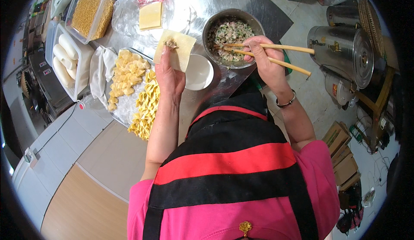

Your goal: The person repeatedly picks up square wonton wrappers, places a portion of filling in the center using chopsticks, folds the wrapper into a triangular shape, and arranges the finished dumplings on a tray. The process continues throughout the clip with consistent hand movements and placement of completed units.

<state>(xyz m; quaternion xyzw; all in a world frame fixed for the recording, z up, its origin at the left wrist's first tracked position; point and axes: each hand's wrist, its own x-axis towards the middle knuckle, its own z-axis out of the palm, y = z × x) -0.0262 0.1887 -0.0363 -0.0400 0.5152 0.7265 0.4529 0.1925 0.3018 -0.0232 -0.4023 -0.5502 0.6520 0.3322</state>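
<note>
A square dough wrapper [181,52] lies across the fingers of my left hand [169,75], my thumb on top of it. On the wrapper, by the thumb tip, sits a small dab of minced filling [170,43]. My right hand [266,60] grips a pair of wooden chopsticks [288,48], their tips down in the filling [234,33] flecked with green inside a steel bowl [207,47]. Between my hands stands a white bowl [199,72], partly behind the left hand. Left of that hand, folded dumplings [127,68] and yellower ones [147,107] cover a tray.
A stack of wrappers [150,15] lies on a plastic bag [126,13] at the back. To the left are a tub of soybeans [85,13], a tub of white rolls [64,57] and a white cloth [102,68]. Large steel pots [339,52] stand at right.
</note>
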